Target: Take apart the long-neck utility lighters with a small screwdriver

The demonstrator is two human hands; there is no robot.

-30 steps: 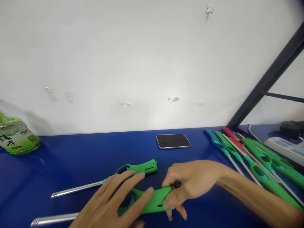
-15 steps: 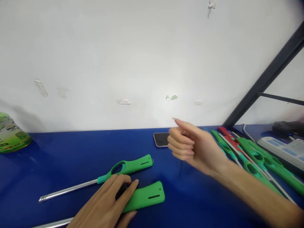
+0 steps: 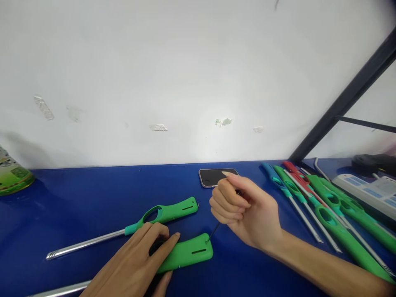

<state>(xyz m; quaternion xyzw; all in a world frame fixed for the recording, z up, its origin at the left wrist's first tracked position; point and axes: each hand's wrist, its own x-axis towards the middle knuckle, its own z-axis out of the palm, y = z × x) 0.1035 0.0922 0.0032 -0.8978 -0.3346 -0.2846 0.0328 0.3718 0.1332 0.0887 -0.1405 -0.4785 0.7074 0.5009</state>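
Observation:
My left hand (image 3: 136, 255) is closed around a green gas lighter (image 3: 188, 253) on the blue table, pressing its handle down. The lighter's metal tube (image 3: 63, 288) comes out at the lower left. In my right fist (image 3: 238, 206) is a thin-shafted screwdriver (image 3: 215, 229), its handle mostly hidden by the fingers. The shaft slants down to the left, and its tip is at the small hole in the end of the lighter's handle. Just behind lies a second green lighter (image 3: 177, 209), its silver tube pointing left.
A phone (image 3: 206, 177) lies behind my right hand. Several green, red and blue lighters (image 3: 328, 227) are heaped at the right, beside a white power strip (image 3: 365, 192) and a black metal post (image 3: 334, 111). A green container (image 3: 14, 175) stands at the far left, before the white wall (image 3: 185, 74).
My right hand has moved down and slightly left, bringing the screwdriver's tip to the hole in the lighter's handle. My left hand keeps its hold. The view has shifted slightly.

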